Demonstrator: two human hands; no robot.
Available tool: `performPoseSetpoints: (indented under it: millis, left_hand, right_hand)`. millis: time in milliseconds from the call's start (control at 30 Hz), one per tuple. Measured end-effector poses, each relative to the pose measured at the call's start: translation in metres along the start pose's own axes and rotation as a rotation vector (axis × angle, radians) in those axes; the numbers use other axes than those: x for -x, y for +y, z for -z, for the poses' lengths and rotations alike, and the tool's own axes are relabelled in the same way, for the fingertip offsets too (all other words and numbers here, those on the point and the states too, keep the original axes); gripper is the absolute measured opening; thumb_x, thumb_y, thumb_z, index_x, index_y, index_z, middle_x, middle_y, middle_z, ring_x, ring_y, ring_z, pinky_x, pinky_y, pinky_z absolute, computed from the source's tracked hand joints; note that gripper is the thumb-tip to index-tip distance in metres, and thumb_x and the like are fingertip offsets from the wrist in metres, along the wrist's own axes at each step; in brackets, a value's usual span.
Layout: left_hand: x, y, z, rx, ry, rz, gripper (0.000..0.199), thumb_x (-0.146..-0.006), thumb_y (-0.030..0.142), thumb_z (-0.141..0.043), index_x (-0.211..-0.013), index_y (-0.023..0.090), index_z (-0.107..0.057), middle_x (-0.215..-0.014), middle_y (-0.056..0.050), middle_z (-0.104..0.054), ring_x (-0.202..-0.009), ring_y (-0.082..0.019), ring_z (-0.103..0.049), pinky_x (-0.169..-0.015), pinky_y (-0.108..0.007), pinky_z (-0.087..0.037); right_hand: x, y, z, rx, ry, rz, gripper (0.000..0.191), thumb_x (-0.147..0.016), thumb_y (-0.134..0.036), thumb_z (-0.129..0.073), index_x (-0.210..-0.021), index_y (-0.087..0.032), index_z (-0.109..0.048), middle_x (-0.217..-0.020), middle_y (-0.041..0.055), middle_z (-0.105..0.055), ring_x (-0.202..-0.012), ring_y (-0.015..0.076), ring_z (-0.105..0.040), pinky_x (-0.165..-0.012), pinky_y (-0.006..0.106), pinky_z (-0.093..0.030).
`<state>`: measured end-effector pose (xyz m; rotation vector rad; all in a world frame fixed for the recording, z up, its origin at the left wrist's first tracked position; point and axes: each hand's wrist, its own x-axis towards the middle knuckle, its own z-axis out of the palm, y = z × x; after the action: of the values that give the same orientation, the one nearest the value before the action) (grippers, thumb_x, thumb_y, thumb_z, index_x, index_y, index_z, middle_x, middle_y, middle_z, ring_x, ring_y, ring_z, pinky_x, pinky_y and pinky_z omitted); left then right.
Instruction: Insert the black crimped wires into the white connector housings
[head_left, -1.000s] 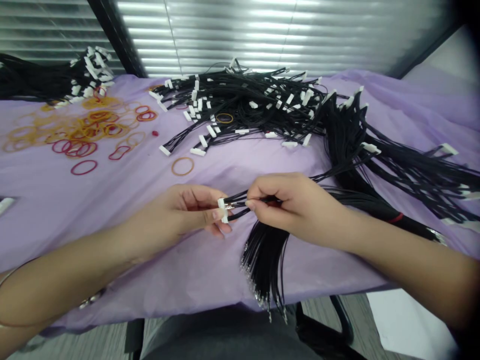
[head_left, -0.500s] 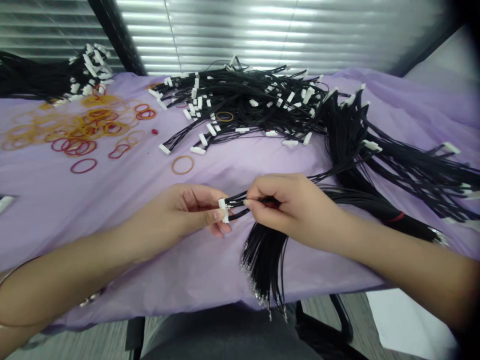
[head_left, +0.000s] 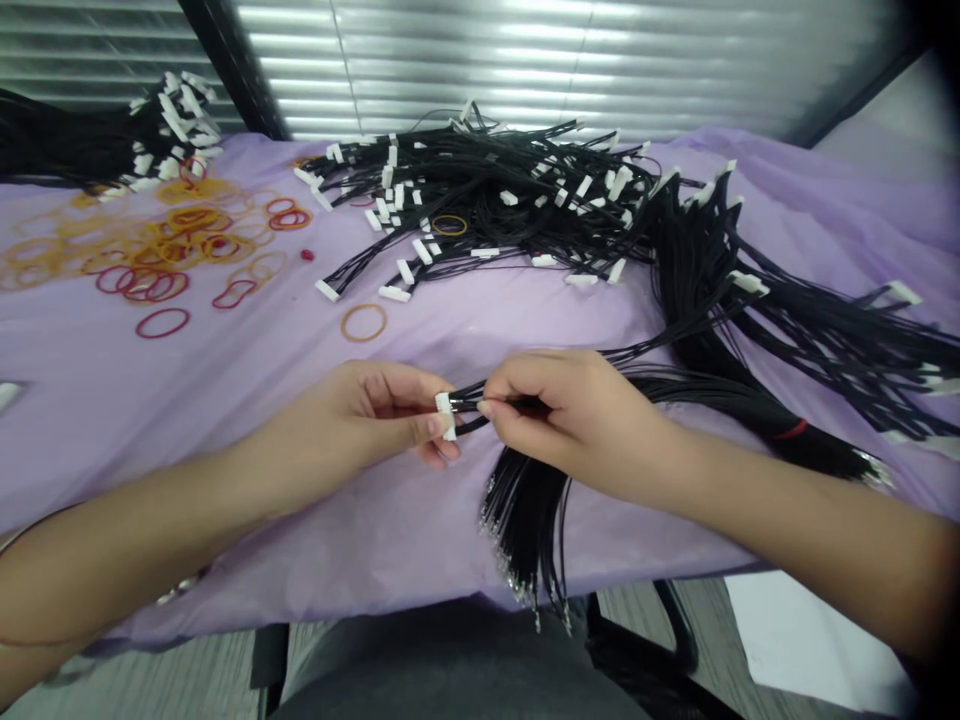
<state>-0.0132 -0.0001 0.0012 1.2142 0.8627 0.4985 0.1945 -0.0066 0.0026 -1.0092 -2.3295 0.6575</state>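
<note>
my left hand [head_left: 394, 415] has a narrow grip on a small white plastic connector [head_left: 444, 418], thumb against fingers, over the near part of the table [head_left: 300, 545] with its purple sheet. my right hand [head_left: 570, 415] pinches thin black wires [head_left: 471, 388] just beside it, where a little silvery metal shows. if i push off the line of the connector, that metal could bend or catch on its edge; if my left thumb slackens, the connector could twist and pull away. gripping the wires too far back could let them buckle. i cannot tell how deep each end sits, so one could be loose unseen. a loose bundle of black wires with silvery metal tips [head_left: 525, 510] hangs below my right hand, some tips past the table's near edge, so a brush from my lap could snag them
</note>
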Motion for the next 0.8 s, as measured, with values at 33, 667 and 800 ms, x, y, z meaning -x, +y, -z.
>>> performPoseSetpoints:
  millis: [33,667,800]
  left_hand:
    - [0.000,0.001,-0.001,-0.001,0.003,0.007,0.008,-0.082,0.009,-0.061,-0.085,0.008,-0.068,-0.070,-0.002,-0.069,-0.062,-0.006,-0.062,-0.062,-0.014,-0.049]
    - [0.001,0.003,-0.006,-0.186,0.034,-0.003,0.009,-0.081,0.016,-0.058,-0.076,0.012,-0.065,-0.067,-0.002,-0.066,-0.064,-0.010,-0.059,-0.063,-0.019,-0.048]
    - [0.001,0.003,-0.007,-0.187,0.034,0.007,0.009,-0.080,0.016,-0.059,-0.077,0.013,-0.067,-0.068,-0.001,-0.066,-0.065,-0.011,-0.061,-0.063,-0.019,-0.049]
  right_hand:
    - [0.000,0.000,-0.001,0.002,-0.003,-0.003,0.012,-0.083,-0.014,-0.057,-0.072,-0.010,-0.059,-0.062,-0.0026,-0.054,-0.055,0.0037,-0.043,-0.054,0.017,-0.031]
    - [-0.001,-0.001,-0.010,-0.068,-0.015,-0.046,0.014,-0.088,-0.016,-0.053,-0.077,-0.013,-0.060,-0.070,-0.0011,-0.059,-0.063,0.0067,-0.049,-0.062,0.018,-0.035]
    - [-0.001,-0.001,-0.011,-0.050,-0.002,-0.025,0.014,-0.088,-0.015,-0.052,-0.076,-0.013,-0.058,-0.070,-0.0006,-0.058,-0.064,0.0074,-0.050,-0.063,0.019,-0.035]
